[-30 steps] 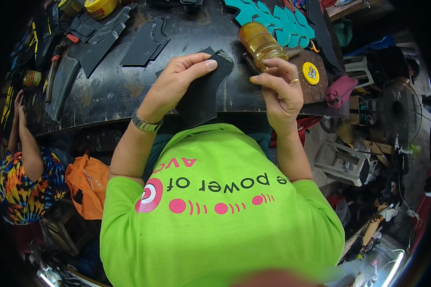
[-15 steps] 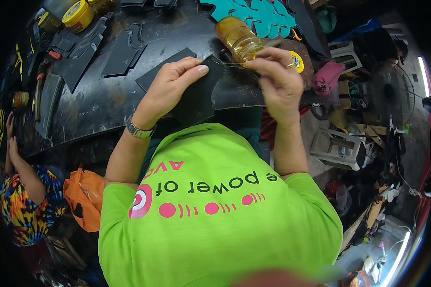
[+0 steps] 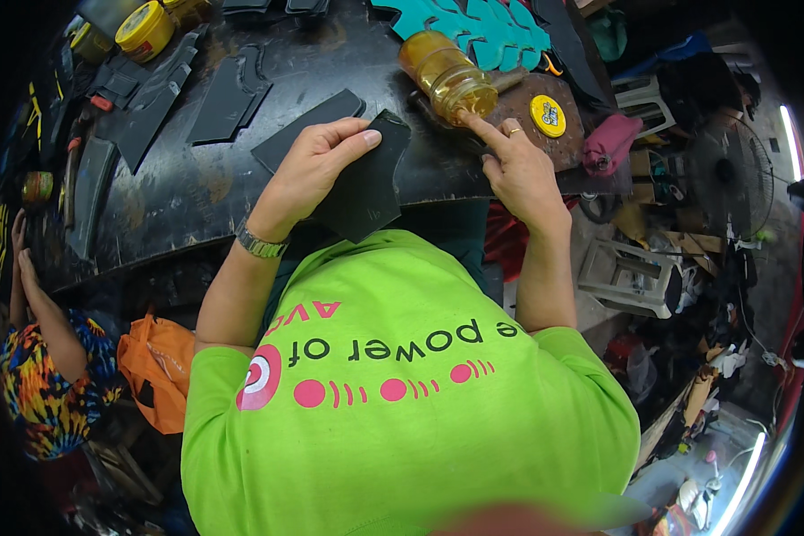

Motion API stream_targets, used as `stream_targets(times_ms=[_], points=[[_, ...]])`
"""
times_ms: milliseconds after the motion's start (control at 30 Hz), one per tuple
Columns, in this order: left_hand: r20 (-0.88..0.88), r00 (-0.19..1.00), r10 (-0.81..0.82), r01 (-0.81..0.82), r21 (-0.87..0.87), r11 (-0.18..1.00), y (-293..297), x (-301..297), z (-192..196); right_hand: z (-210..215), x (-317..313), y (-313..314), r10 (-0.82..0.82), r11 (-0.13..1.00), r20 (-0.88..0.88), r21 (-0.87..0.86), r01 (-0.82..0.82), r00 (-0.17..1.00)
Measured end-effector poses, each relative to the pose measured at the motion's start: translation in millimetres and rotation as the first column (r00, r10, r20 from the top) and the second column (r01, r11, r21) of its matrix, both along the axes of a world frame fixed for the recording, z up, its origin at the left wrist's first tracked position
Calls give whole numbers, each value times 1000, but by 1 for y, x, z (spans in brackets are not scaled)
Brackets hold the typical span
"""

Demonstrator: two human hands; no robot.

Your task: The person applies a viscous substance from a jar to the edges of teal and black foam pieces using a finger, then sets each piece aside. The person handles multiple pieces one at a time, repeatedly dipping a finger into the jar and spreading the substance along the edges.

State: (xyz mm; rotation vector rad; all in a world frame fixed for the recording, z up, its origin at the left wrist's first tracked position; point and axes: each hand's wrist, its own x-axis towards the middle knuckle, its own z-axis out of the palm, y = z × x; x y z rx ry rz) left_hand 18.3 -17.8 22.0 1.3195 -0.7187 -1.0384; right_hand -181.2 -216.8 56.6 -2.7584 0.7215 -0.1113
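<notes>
My left hand (image 3: pixel 313 168) is closed on a cut piece of black sheet material (image 3: pixel 368 183), pinched at its upper edge between thumb and fingers. The piece hangs over the table's near edge, with small pale marks low on it. A glass jar of amber, glue-like stuff (image 3: pixel 439 68) lies tilted, its mouth toward me. My right hand (image 3: pixel 523 174) has its index finger stretched into the jar's mouth, the other fingers bent. It grips nothing, and a ring shows on one finger. Another black piece (image 3: pixel 308 129) lies on the table beside my left hand.
The dark table (image 3: pixel 214 183) carries several black cut pieces (image 3: pixel 228 98), turquoise pieces (image 3: pixel 482 31), yellow tubs (image 3: pixel 145 31) and a brown board (image 3: pixel 567 147) with a yellow lid (image 3: pixel 548 116). A pink pouch (image 3: pixel 611 145) sits at the right edge. Another person's arms (image 3: pixel 49 313) show at left.
My right hand has moved from between the black piece and the jar to the jar's mouth, its index finger now extended inside. The black piece has tilted slightly in my left hand.
</notes>
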Motion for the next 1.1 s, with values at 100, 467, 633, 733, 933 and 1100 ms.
stream_targets(times_ms=[100, 467, 633, 733, 933, 1100], points=[[20, 1000, 17, -17, 5, 1000, 0, -1, 1, 10, -2, -3, 46, 998, 86, -44, -42, 995], [73, 995, -67, 73, -75, 994, -7, -12, 17, 25, 24, 37, -26, 770, 751, 436, -466, 660], [143, 988, -53, 66, -91, 994, -4, -12, 19, -2, 43, 38, -25, 708, 712, 508, -490, 701], [54, 997, -49, 54, -83, 995, -1, -10, 17, -8, 44, 38, -58, 715, 730, 506, -481, 681], [-236, 972, -9, -18, -111, 994, -3, -10, 15, -9, 41, 40, -53, 762, 760, 450, -465, 648], [-296, 955, -6, -43, -159, 986, -7, -9, 16, -11, 39, 44, 68, 855, 802, 259, -449, 594]])
